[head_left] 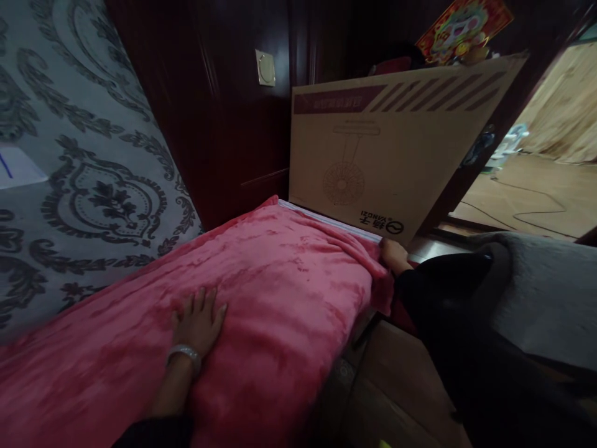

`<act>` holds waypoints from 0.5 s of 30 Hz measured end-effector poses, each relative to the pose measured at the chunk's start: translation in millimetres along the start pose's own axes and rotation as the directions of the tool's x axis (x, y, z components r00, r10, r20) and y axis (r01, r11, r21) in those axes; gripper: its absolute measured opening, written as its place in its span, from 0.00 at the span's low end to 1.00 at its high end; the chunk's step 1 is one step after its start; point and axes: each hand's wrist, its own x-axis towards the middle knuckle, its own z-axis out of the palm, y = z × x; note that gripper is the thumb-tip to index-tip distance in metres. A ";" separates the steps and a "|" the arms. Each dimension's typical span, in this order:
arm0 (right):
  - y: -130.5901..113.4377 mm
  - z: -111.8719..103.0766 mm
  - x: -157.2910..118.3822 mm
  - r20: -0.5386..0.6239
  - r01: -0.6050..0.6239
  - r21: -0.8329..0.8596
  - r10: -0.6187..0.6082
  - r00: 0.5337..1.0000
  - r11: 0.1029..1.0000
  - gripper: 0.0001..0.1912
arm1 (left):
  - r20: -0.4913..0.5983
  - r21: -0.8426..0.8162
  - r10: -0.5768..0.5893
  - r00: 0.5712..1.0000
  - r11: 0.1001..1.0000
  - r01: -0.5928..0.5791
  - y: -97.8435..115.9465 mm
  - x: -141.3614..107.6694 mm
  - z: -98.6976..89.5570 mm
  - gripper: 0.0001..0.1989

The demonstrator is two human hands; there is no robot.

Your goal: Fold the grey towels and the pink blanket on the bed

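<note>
A pink plush blanket covers a long raised surface that runs from the lower left toward the middle. Flat on it, fingers spread, lies my left hand, with a silvery bracelet at the wrist. At the far right corner, my right hand is closed around the edge of the blanket, where the cloth bunches and hangs over the side. A pale strip shows along the blanket's far edge, just in front of a large cardboard box.
The cardboard box, printed with a fan drawing, stands upright past the far edge. Patterned wallpaper borders the left side. A grey fuzzy cover is at the right, beyond my right arm. Cables lie on the floor through the doorway.
</note>
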 end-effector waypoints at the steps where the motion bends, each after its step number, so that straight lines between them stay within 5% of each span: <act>1: -0.7 -0.9 2.0 -0.010 -0.007 0.022 0.007 1.000 1.000 0.19 | -0.004 -0.003 0.004 1.000 1.000 -0.004 -0.3 0.0 0.6 0.31; 9: -53.2 11.4 16.2 0.014 0.233 0.387 -0.259 0.966 0.892 0.21 | 0.013 0.035 -0.002 1.000 0.999 0.002 1.2 -3.0 -1.0 0.31; 15: -85.3 21.6 36.5 0.047 0.222 0.473 -0.276 0.960 0.853 0.18 | 0.010 0.061 -0.014 1.000 0.998 0.014 -0.8 -3.4 2.4 0.31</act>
